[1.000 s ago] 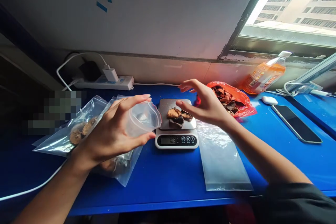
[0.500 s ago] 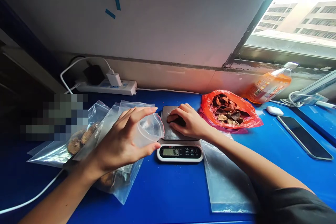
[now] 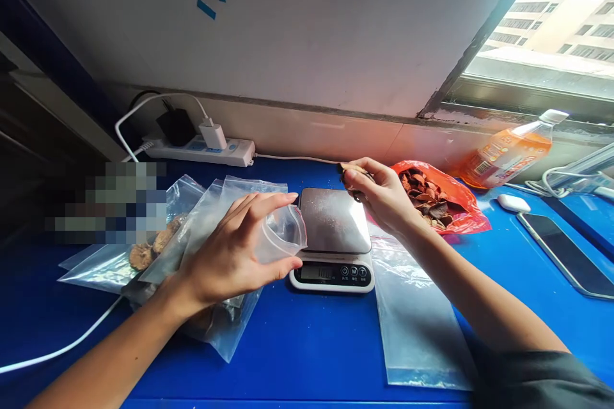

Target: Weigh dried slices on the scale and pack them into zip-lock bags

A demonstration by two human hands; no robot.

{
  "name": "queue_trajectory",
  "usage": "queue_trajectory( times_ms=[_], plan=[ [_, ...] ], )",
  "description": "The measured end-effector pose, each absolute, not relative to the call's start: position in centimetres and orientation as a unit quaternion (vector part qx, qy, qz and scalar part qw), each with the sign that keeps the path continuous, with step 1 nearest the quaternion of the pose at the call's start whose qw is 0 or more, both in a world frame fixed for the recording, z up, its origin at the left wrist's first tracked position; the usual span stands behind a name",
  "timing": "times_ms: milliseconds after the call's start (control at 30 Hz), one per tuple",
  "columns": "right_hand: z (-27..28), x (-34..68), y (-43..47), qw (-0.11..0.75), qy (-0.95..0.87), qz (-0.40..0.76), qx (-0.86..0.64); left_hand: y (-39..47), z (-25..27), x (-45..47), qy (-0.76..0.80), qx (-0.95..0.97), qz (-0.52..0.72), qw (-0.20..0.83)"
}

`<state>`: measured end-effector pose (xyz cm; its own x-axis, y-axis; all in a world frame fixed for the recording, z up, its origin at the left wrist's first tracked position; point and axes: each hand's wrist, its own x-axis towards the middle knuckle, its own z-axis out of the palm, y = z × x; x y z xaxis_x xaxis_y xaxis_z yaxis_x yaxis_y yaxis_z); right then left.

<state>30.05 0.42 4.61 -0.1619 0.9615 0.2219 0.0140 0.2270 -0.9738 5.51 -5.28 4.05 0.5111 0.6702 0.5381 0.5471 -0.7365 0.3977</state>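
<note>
My left hand [image 3: 235,252], thumb and fingers spread wide, holds a clear zip-lock bag [image 3: 283,230] with its mouth gaping toward the kitchen scale [image 3: 333,220]. Pinched in my right hand [image 3: 384,195] are dark, curled dried slices [image 3: 352,176], lifted above the scale's far right edge. Only fine crumbs lie on the metal plate. The scale's display is lit but dim, and I cannot read it surely. Right of the scale, a red plastic bag [image 3: 472,217] stands open, full of similar dried brown slices [image 3: 426,195], partly behind my right hand.
Zip bags holding dried slices [image 3: 153,249] lie at left, partly under my left arm. A flat zip bag [image 3: 417,326] is under my right forearm. Around them are a power strip [image 3: 199,152], orange drink bottle [image 3: 513,150], earphone case [image 3: 513,203] and phone [image 3: 566,252].
My right hand has picked the dried slices off the scale plate and raised them up and to the right. My left hand keeps the bag mouth spread. The view has shifted slightly.
</note>
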Motion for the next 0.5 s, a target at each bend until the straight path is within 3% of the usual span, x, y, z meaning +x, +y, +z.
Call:
queue_trajectory(
  times_ms=[167, 300, 500],
  plan=[
    [6.1, 27.1, -1.3, 0.48, -0.575, 0.568, -0.34, -5.7, 3.3, 6.3, 0.362, 0.828, 0.413, 0.114],
    [6.4, 24.7, -2.6, 0.43, -0.687, 0.497, -0.31, -5.8, 3.0, 6.7, 0.362, 0.803, 0.443, 0.17],
    [6.5, 23.0, -3.1, 0.477, -0.696, 0.405, -0.352, -5.8, 3.1, 7.2, 0.374, 0.753, 0.48, 0.25]
  ],
)
